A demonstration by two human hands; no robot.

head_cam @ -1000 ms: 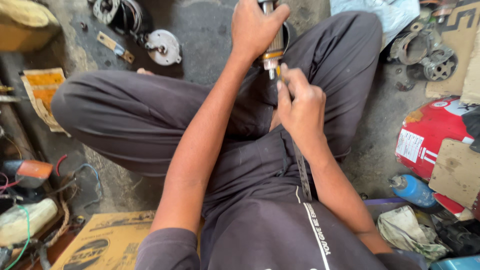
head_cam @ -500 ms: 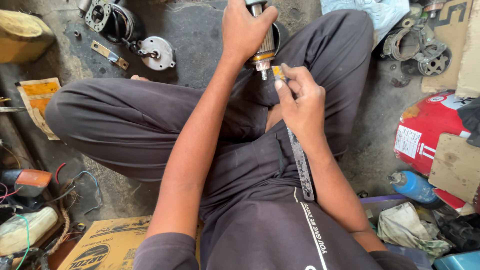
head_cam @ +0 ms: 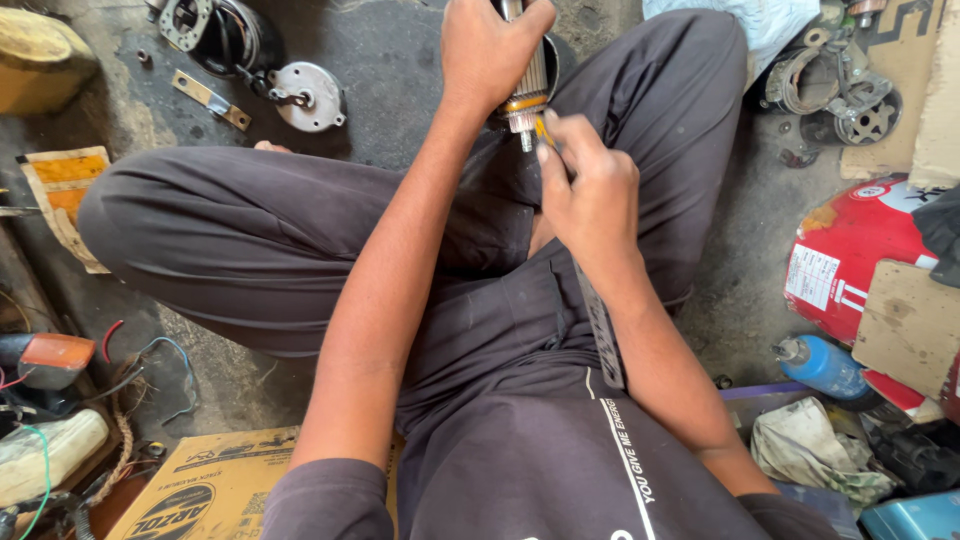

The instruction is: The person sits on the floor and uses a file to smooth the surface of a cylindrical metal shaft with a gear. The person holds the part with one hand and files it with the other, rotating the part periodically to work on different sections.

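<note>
1. Two hands work over the lap: the left hand (head_cam: pixel 492 48) is clamped around a ribbed steel motor armature (head_cam: pixel 527 88) with a brass-coloured collar, and the right hand (head_cam: pixel 590 190) is closed on a thin yellow-tipped tool (head_cam: pixel 541 128) touching its shaft end.
2. A flat dark strip (head_cam: pixel 600 330) runs under the right wrist.
3. On the grimy concrete floor (head_cam: pixel 400 70) lie a round metal end cover (head_cam: pixel 305 97), a red cylinder (head_cam: pixel 850 260) and a blue bottle (head_cam: pixel 822 364).

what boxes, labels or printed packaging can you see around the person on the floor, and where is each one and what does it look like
Flattened tan cardboard box, bottom left beside the knee: black round printed logo.
Red rounded metal cylinder, right side on the floor: white rectangular label.
Orange and cream printed paper wrapper, left edge: worn and crumpled.
Plain brown cardboard piece, leaning over the red cylinder.
</note>
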